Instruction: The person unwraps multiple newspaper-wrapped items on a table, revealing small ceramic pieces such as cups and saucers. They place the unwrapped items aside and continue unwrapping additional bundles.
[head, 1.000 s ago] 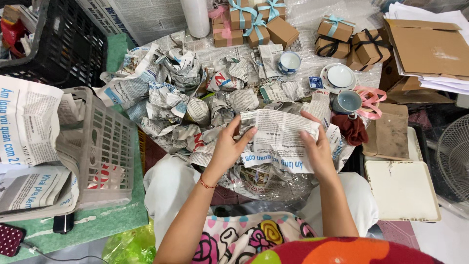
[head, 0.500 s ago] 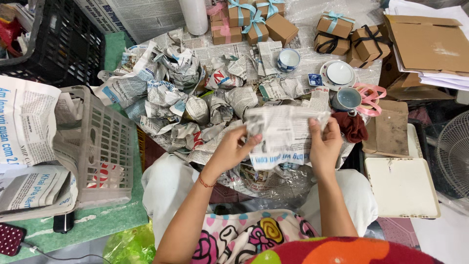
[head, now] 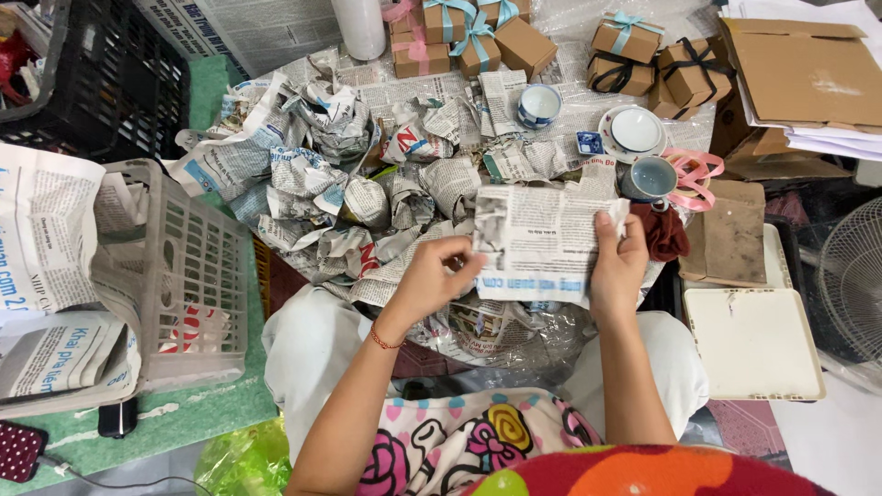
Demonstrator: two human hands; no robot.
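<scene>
Newspaper sheet (head: 542,241) held flat above crumpled paper bundles (head: 340,184); blue cup (head: 649,178) just beyond. Left hand (head: 434,280), right hand (head: 617,262) grips pinched shut on opposite sheet edges.

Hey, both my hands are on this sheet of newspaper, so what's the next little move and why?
Probably fold the left edge over: the newspaper sheet is pinched by your left hand and right hand, and it looks already wrapped around something.

Fan (head: 850,276) cut off at right edge; left fingertips hidden behind newspaper sheet (head: 542,241).
</scene>
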